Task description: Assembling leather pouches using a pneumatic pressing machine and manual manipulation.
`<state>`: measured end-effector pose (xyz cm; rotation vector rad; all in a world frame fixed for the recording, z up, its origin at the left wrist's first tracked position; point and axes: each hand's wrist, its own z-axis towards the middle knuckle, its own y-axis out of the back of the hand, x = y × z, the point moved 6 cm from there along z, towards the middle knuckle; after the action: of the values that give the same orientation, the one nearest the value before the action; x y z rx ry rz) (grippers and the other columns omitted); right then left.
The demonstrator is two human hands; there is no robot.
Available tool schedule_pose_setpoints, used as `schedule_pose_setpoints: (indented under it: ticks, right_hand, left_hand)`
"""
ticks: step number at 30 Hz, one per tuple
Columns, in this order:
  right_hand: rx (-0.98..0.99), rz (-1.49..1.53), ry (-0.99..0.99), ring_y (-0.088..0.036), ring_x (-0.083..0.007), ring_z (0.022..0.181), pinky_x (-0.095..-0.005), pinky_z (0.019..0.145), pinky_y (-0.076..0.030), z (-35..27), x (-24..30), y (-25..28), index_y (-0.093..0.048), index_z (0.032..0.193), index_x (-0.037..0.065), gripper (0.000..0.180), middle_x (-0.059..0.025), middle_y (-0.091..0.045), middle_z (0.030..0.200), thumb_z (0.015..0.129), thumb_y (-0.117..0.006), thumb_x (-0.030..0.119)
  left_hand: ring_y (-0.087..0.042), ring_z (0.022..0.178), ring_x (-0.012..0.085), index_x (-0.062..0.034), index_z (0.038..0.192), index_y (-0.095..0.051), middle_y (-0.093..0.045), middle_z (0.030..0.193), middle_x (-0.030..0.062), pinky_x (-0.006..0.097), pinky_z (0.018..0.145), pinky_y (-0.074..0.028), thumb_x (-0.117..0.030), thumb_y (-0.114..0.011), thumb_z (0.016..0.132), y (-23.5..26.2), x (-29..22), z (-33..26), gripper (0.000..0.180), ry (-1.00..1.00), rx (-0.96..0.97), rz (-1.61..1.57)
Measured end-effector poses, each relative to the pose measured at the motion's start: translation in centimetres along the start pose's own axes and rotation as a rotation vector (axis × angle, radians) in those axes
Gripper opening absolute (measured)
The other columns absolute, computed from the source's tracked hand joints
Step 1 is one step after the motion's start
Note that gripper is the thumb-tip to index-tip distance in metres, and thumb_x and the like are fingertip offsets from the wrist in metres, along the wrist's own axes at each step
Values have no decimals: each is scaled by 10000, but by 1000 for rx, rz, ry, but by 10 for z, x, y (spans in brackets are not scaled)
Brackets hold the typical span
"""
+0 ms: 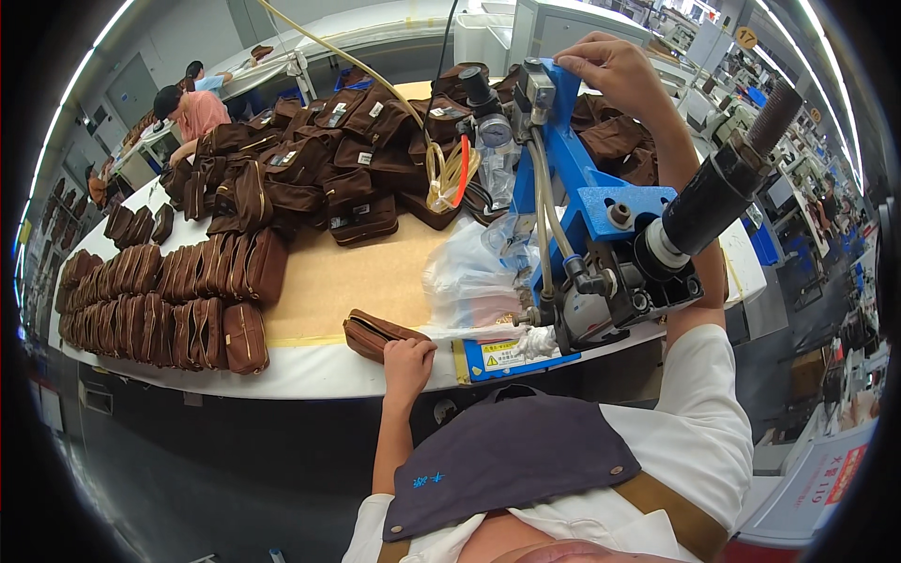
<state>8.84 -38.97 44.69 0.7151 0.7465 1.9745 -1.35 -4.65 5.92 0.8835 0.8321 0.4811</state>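
Brown zip pouch (375, 334) lies flat on the near edge of the white-rimmed worktable (310, 371), just left of the blue press machine (587, 216), with its long axis running left to right and tilted slightly away toward the left. The left hand (406, 361) sits at the pouch's right end, fingers curled over the table edge and touching that end; whether they actually pinch the fabric cannot be told, since the fingertips are hidden behind the pouch. So the pouch stretches away leftward from that hand, and the base of the press stands just to the right of it, beyond a crumpled clear plastic bag (469, 281). The right hand (615, 66) is well apart from the pouch, raised to the top of the press, its fingers closed loosely around the blue upper frame beside a small grey fitting. The left hand is plainly the nearer one. Left of the press, further pouches stand in tidy upright rows (160, 300), and behind them a loose heap of the same brown pouches (319, 169) covers the far part of the table. Another person in a pink top (197, 113) bends over a bench well beyond the heap.
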Motion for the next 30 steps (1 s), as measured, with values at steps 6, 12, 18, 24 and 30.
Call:
schedule_pose_setpoints:
  ticks: [6,12,18,24,30]
  right_hand:
    - [92,35,-79,-632,-160,720,-289,669,-497,6,0,2,-704,998,6,217,-96,-669,834,904,-651,195]
    - [137,84,-84,-637,-139,709,-255,668,-512,5,9,2,-684,1031,9,200,-72,-685,836,908,-642,162]
    - [90,75,-21,-591,-105,727,-264,681,-502,-1,0,4,-710,1009,52,170,-32,-676,853,900,-662,173]
    - [47,73,-101,-623,-124,809,-271,723,-512,-2,-1,14,-721,1035,65,178,-41,-689,908,915,-647,174]
    - [22,96,-50,-668,-164,806,-286,728,-527,-2,-10,2,-711,1084,49,235,-92,-702,924,917,-635,196]
  left_hand:
    - [-607,742,244,-132,834,-717,-629,716,44,390,744,-399,-149,-671,793,-1,0,-1,64,8,-15,-18]
    - [-614,755,262,-86,1099,-641,-642,753,75,397,797,-408,-174,-675,815,4,1,-8,299,175,18,-24]
    - [-617,751,291,-63,1104,-607,-642,729,108,405,788,-416,-220,-673,847,3,-2,-15,308,145,-48,50]
    - [-604,724,332,-57,840,-680,-617,674,139,457,711,-447,-188,-688,816,39,-7,-30,133,250,-59,-16]
    - [-617,750,371,-47,821,-659,-633,830,180,460,708,-459,-155,-744,752,56,7,-36,153,291,-164,135]
